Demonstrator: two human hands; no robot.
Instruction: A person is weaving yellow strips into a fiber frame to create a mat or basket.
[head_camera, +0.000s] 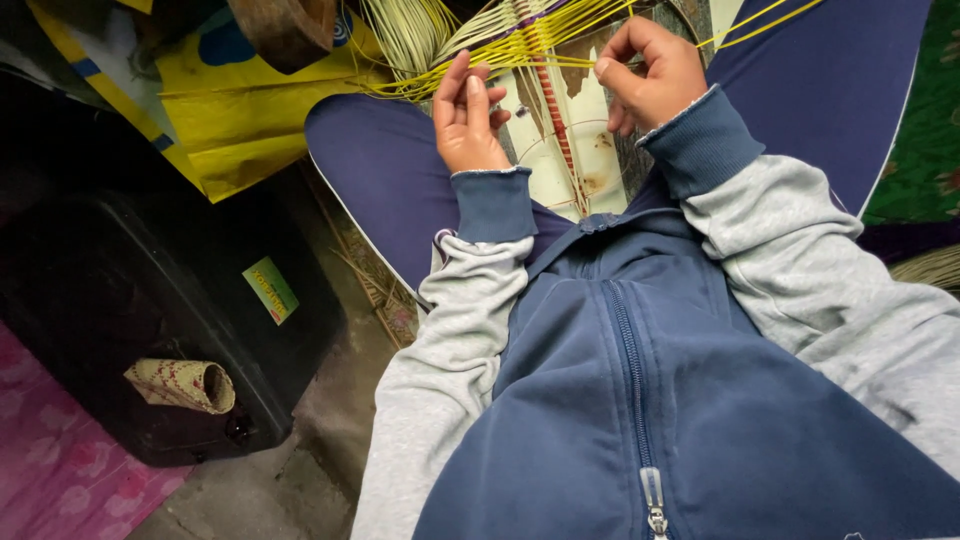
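Note:
Thin yellow cane strips (520, 45) fan out across my lap at the top of the view, crossed by a reddish strip (555, 115) that runs toward me. My left hand (467, 115) pinches some of the yellow strips between its fingertips. My right hand (652, 72) is curled around other yellow strips that run off to the upper right. Both hands work over my knees in dark blue trousers (385, 180). A white board (545, 170) with curved lines lies under the strips.
A black case (150, 290) with a green sticker stands at the left, a small woven roll (183, 385) resting on it. A yellow sack (230, 100) lies behind it. Pink patterned matting (50, 470) covers the lower left; bare floor (290, 480) lies beside my leg.

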